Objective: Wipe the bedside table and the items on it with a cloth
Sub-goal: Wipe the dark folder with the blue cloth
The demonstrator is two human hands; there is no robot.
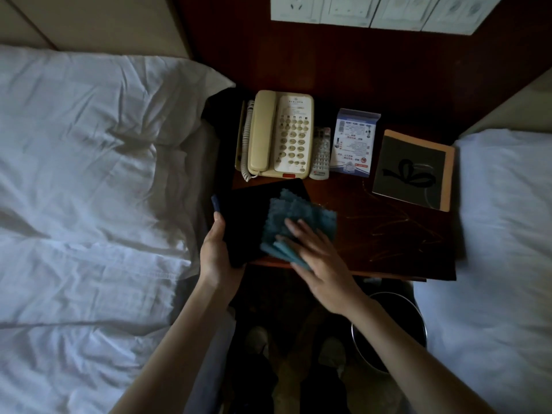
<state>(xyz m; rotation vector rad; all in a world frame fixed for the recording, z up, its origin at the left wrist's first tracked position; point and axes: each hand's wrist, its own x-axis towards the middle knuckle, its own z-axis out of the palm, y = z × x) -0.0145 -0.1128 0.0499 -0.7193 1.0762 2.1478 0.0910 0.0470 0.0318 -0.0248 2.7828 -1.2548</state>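
Note:
A dark wooden bedside table [388, 234] stands between two beds. My left hand [216, 252] grips the left edge of a flat black folder [257, 210] over the table's front left corner. My right hand [316, 258] lies with straight fingers on a folded teal cloth [298, 216], pressing it onto the folder. Behind them sit a cream telephone [280, 135], a white remote control [320, 153], a small printed card box [354, 144] and a brown-edged book with a dark cover [415, 171].
White bedding [89, 204] fills the left side and another white bed [501, 234] the right. A round metal bin [388, 330] stands on the floor under the table's front edge. A panel of white wall switches [373, 10] is at the top.

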